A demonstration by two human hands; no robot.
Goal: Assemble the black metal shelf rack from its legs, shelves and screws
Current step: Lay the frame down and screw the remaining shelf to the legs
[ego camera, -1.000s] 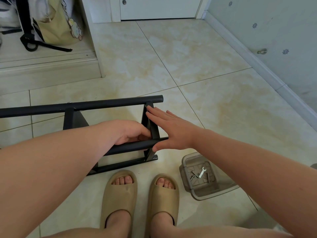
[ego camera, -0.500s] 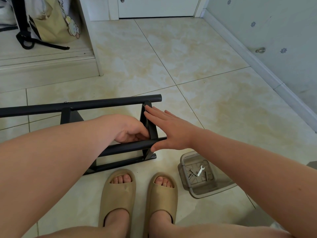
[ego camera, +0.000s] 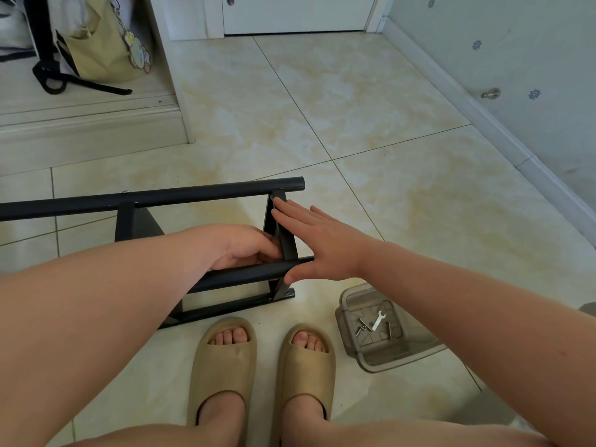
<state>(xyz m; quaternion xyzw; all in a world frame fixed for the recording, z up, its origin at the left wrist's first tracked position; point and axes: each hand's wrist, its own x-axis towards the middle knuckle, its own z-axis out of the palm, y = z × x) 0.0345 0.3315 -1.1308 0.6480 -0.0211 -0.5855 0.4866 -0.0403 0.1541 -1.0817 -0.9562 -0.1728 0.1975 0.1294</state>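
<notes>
Shelf rack (ego camera: 209, 193) is lying on its side on the tiled floor (ego camera: 354, 124), just in front of the person's slippers (ego camera: 222, 366), w/ two round legs running left-right & a shelf end piece (ego camera: 289, 250) standing btw them at the right end. Right hand (ego camera: 322, 243) is lying flat & released, straight fingers pressing on that end piece, thumb touching the near leg (ego camera: 238, 275). Left hand (ego camera: 245, 248) is reaching inside the frame, fingers curling in by the same joint. Can't tell if it's pinching sth or gripping bare metal, as the knuckles are hiding it.

Handling, judging by looks: painted steel tube, so stiff, not fragile, prob more awkward than heavy. Smooth paint is likely getting slippery w/ damp palms. Best hold is looking like a wrap round a leg close to a shelf joint, not the thin shelf edge. Half-fastened joints may be wobbling, so steadying w/ a flat palm is making sense.

Clear plastic box (ego camera: 342, 321) is sitting on the floor near the right foot, apart from the rack. It's holding a small flat spanner (ego camera: 378, 320) & a few screws (ego camera: 361, 329); exact count is too small to tell.
</notes>
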